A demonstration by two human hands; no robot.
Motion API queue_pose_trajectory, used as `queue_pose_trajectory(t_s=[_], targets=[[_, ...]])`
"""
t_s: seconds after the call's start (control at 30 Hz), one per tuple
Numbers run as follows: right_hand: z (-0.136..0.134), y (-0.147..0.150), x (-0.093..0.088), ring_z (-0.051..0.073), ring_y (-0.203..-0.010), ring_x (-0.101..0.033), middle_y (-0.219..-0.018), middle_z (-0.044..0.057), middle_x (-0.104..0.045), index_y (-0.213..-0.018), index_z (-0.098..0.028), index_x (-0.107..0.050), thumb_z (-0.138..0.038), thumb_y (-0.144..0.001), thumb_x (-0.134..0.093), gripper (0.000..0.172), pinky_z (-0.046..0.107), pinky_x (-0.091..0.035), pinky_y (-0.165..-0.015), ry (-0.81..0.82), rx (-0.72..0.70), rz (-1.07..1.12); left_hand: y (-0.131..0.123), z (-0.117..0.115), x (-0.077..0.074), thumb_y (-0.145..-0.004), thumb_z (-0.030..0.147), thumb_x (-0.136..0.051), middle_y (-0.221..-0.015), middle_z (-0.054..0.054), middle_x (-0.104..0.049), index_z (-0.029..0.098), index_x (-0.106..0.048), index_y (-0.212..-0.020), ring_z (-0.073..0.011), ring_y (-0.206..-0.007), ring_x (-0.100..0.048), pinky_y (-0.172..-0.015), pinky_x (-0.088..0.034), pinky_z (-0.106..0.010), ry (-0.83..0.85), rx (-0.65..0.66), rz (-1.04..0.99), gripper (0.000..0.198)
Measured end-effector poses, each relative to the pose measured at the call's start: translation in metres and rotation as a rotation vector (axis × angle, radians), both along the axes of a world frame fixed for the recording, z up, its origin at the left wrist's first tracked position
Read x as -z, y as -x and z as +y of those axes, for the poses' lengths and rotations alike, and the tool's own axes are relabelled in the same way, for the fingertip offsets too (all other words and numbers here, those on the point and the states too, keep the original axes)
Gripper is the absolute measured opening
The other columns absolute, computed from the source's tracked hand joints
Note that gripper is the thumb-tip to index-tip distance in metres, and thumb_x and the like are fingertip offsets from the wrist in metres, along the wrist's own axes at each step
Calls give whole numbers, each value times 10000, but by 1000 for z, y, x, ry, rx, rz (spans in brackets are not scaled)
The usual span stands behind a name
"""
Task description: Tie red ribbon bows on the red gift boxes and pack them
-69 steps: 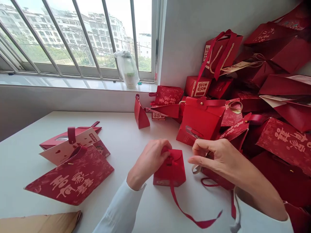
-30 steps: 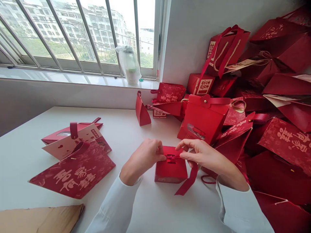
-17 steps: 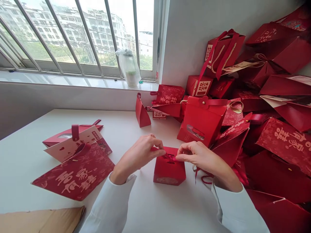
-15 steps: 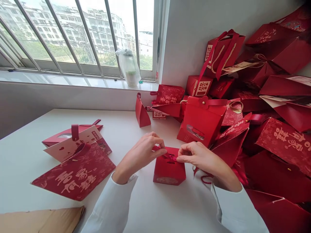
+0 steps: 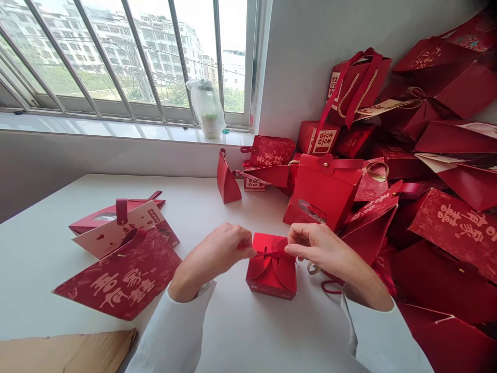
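Pinching a thin red ribbon [image 5: 267,253], the left hand [image 5: 212,259] and right hand [image 5: 322,254] seem to hold it tight above a small red gift box [image 5: 271,274], well inside the edge of the white table [image 5: 174,178]

Sm red gift box [image 5: 271,273] upright on white table [image 5: 248,331], curved flaps [image 5: 284,272] shut, thin ribbon [image 5: 267,253] across top.

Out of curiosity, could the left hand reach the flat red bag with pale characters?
Probably yes, once it lets go of the ribbon. The left hand pinches the ribbon on the small red box, and only white table lies between it and the flat red bag.
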State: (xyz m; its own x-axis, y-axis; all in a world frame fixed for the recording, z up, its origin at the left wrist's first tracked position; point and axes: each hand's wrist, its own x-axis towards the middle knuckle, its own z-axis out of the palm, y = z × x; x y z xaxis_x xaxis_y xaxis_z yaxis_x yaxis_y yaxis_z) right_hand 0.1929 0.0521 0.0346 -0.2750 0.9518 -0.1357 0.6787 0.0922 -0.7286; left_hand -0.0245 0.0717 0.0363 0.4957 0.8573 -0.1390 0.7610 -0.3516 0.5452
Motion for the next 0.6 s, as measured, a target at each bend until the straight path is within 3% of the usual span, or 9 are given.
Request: queue_pose_trajectory(t_s=[0.27, 0.6], targets=[[1, 1, 7, 108, -515, -476, -548, -41, -510, -650, -195, -510, -225, -750, -546, 110, 225, -313, -475, 56, -32, -98, 1, 4, 4, -687, 225, -511, -504, 29, -364, 178, -397, -498, -95, -475, -273, -440, -207, -259, 188, -23, 72, 226], [-5, 4, 6, 122, -564, -462, -551, -33, -513, -623, -199, -492, -188, -749, -528, 132, 249, -282, -530, -48, -54, -218, 4, 5, 3, -666, 192, -515, -487, 31, -310, 181, -360, -471, -93, -457, -220, -441, -182, -281, 205, 0, 64, 249]])
